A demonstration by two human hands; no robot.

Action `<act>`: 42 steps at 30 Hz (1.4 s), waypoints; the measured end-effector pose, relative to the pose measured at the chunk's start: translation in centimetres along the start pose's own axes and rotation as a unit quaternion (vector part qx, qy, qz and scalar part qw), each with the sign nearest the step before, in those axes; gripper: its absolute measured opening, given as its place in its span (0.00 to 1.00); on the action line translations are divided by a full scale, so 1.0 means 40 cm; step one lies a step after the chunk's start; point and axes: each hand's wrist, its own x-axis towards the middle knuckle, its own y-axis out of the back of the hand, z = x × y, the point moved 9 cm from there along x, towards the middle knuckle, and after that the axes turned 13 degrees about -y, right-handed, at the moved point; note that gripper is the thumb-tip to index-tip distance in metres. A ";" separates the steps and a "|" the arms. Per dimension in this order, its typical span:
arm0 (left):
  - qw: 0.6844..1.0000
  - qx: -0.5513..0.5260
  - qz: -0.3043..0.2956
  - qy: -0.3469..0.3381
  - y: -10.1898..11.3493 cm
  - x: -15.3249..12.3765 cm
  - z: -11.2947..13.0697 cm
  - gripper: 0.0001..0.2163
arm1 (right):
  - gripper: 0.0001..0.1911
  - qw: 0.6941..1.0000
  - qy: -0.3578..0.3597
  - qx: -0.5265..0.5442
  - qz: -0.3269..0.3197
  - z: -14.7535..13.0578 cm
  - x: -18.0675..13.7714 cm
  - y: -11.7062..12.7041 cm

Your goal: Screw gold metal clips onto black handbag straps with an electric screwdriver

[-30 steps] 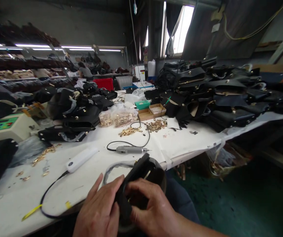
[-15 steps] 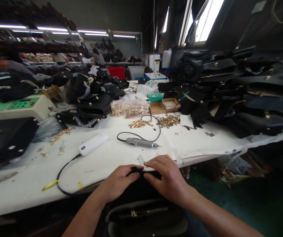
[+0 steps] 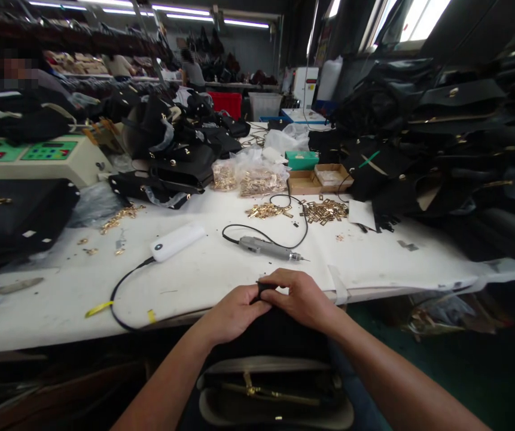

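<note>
Worktable (image 3: 180, 293): white-topped; its near edge runs just past the hands.
Black bag (image 3: 293, 380): at six o'clock, below the table edge, its mouth gaping upward. Probably light and pliable, with a firmer rim; steady it by both sides of that rim. The bottom is cut off by the frame, the inside mostly dark.
Dark panel (image 3: 284, 332): seemingly the bag's flap, towards twelve from the mouth. Likely bendy but springy, smooth rather than slippery, its finish perhaps easily marked; hold it by the far edge. Its join to the body is lost in shadow.
Left hand (image 3: 239, 306): at ten o'clock from the panel, thumb and fingers gripping its far edge.
Right hand (image 3: 295, 293): at one o'clock, pinching the same edge between thumb and fingers, which hide most of it.
Gold zip (image 3: 279, 395): across the mouth; its fastening is too dim to read.
</note>
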 end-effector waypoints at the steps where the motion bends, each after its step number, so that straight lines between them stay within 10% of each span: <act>1: 1.000 0.011 -0.003 0.005 -0.001 -0.003 -0.004 0.13 | 0.13 0.999 -0.016 0.036 -0.015 0.010 0.004 -0.002; 7: 0.989 0.147 -0.007 -0.004 -0.006 -0.003 0.007 0.13 | 0.12 0.970 -0.132 0.194 -0.068 0.067 0.010 -0.027; 13: 0.969 0.243 0.043 -0.021 0.009 -0.020 0.020 0.14 | 0.20 0.947 -0.173 0.266 0.044 0.129 -0.011 0.091; 23: 0.884 0.454 0.112 0.021 0.053 -0.050 0.008 0.16 | 0.14 0.949 -0.245 -0.194 -0.034 0.310 -0.181 0.302; 30: 0.852 0.501 0.154 -0.014 0.048 -0.012 0.019 0.15 | 0.14 0.968 -0.110 -0.188 0.123 0.181 0.130 0.318; 36: 0.906 0.372 0.201 -0.034 0.090 -0.007 -0.056 0.16 | 0.15 0.925 -0.205 -0.284 0.147 0.247 0.444 0.280; 42: 0.925 0.324 0.199 -0.016 0.097 -0.006 -0.080 0.16 | 0.10 0.904 -0.262 -0.306 0.144 0.325 0.539 0.264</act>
